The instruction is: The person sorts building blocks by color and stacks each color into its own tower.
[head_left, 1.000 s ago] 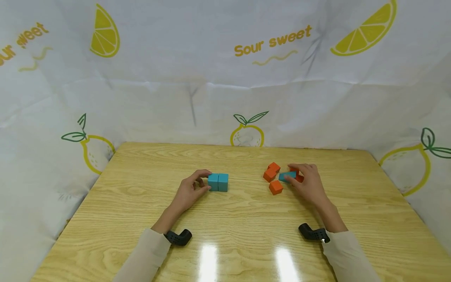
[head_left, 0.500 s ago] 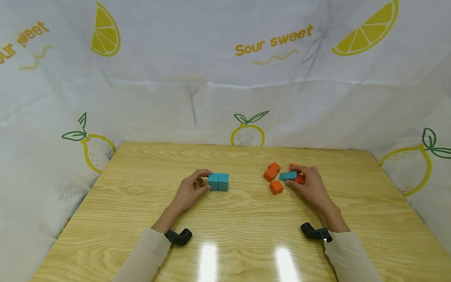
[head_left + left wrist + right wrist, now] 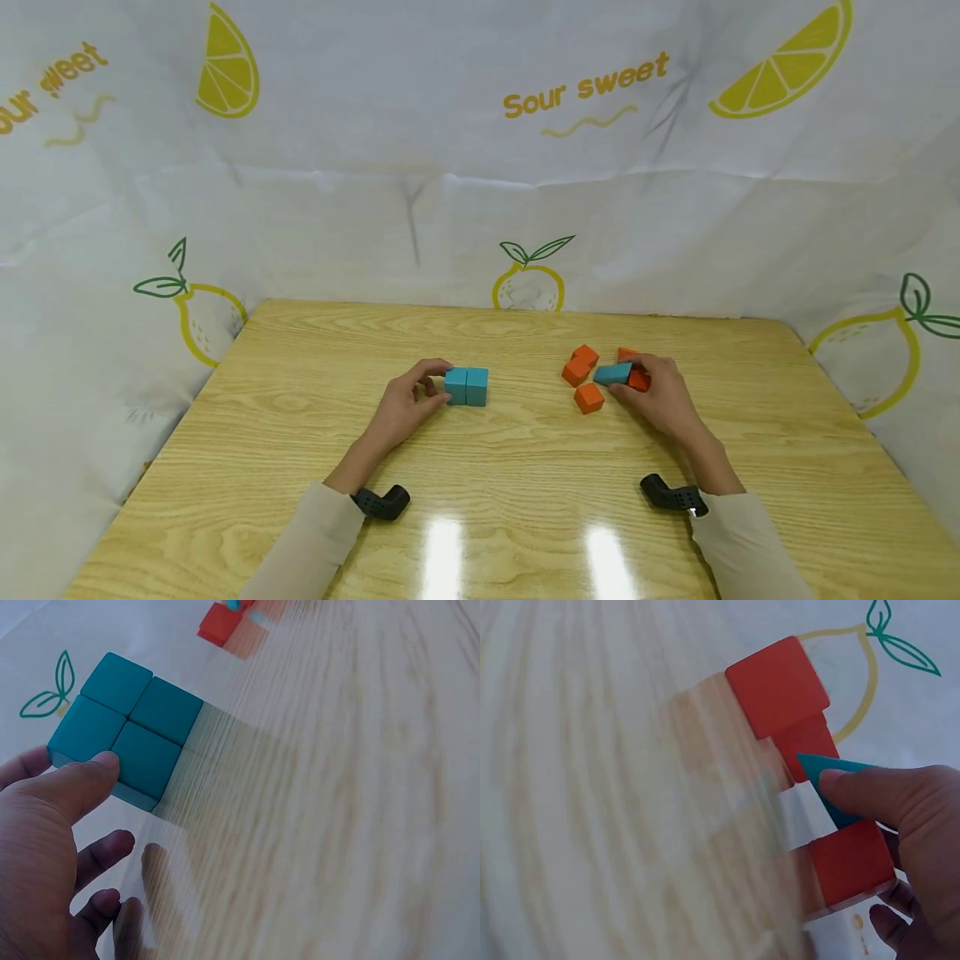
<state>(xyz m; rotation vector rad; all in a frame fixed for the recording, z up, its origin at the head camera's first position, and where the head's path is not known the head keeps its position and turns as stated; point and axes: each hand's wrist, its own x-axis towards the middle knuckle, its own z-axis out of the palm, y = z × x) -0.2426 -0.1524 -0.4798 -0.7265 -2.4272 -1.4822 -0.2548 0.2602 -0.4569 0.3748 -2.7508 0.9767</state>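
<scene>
Several blue cubes stand pressed together in a two-by-two square block (image 3: 467, 387), whose front face (image 3: 154, 712) shows in the left wrist view. My left hand (image 3: 405, 404) pinches its left side, thumb in front and a finger behind. Farther right, my right hand (image 3: 663, 400) pinches a blue triangular block (image 3: 612, 374) between thumb and fingers. That block's pointed end (image 3: 842, 817) peeks past my thumb in the right wrist view. Close about it lie orange cubes (image 3: 576, 372), one nearer cube (image 3: 589, 398) and an orange piece (image 3: 640, 380) partly hidden by my right hand.
All this sits on a wood-grain table (image 3: 517, 467). A white cloth (image 3: 360, 225) printed with lemons hangs along the back and sides. Another orange piece (image 3: 627, 354) shows behind my right fingers.
My right hand has shifted very slightly right, and the blue triangular block has turned a little in its grasp. The left hand stays put on the blue cubes.
</scene>
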